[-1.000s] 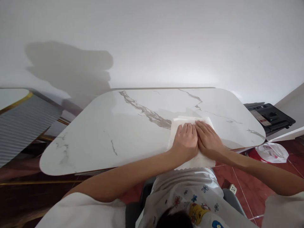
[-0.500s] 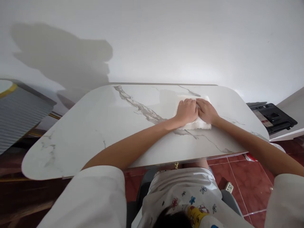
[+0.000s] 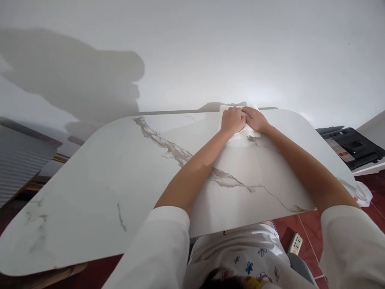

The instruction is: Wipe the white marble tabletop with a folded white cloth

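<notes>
A thin white cloth lies at the far edge of the white marble-patterned table, close to the wall. My left hand presses down on it with the fingers curled over the cloth. Right beside it, touching at the thumbs, my right hand also bears on the cloth with bent fingers. Both arms reach straight out across the tabletop. Parts of the cloth are hidden under my palms.
A white wall rises behind the table. On the right is an open black case, and a power strip is on the red tiled floor. A grey ribbed object stands at the left.
Both hands have pushed the cloth away from me, from the middle right of the tabletop to its far edge. The view has shifted slightly, with my arms now stretched further.
</notes>
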Motion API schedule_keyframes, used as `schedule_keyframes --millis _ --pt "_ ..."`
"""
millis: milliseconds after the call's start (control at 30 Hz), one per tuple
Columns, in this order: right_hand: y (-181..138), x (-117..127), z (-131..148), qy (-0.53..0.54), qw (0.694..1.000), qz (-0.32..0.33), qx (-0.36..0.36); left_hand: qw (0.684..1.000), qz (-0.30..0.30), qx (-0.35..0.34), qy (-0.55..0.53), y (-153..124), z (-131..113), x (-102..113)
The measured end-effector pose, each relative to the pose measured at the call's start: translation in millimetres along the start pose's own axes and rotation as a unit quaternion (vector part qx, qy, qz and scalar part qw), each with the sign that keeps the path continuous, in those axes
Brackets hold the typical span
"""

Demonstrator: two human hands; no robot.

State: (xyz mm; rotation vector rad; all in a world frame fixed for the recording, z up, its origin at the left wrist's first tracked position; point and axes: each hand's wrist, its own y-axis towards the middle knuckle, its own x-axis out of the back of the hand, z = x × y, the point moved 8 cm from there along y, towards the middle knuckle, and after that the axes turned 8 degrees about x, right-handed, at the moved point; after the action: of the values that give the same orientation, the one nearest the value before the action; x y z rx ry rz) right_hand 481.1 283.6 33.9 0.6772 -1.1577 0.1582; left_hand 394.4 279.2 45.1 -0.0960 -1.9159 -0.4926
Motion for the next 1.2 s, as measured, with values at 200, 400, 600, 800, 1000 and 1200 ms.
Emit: schedule_keyframes --millis 200,400,600,800,1000,1200 --pt "10.8 -2.2 -17.3 0.008 1.000 -0.018 -0.021 1.000 -0.002 0.005 -0.009 19.6 4.7 -5.4" --pt "13.4 -4.5 -20.3 -0.020 1.000 -0.013 -0.018 1.000 -0.015 -0.008 0.003 18.1 0.9 -3.9" --pt "1.8 -3.8 -7.7 -0.053 0.998 0.010 -0.039 0.999 -0.020 -0.029 -0.001 -2.9 -5.2 2.9" --pt "-24.5 -3.1 18.2 -0.059 0.997 0.015 -0.045 0.999 -0.015 -0.040 -0.009 -37.3 -9.0 9.2" --pt "-60.1 0.8 53.6 -0.056 0.998 0.015 -0.023 0.998 -0.011 -0.056 0.000 -83.3 -17.6 20.8" --pt "-96.6 6.2 89.0 -0.066 0.998 0.020 0.011 0.998 -0.001 -0.054 0.019 -128.4 -27.1 30.4"
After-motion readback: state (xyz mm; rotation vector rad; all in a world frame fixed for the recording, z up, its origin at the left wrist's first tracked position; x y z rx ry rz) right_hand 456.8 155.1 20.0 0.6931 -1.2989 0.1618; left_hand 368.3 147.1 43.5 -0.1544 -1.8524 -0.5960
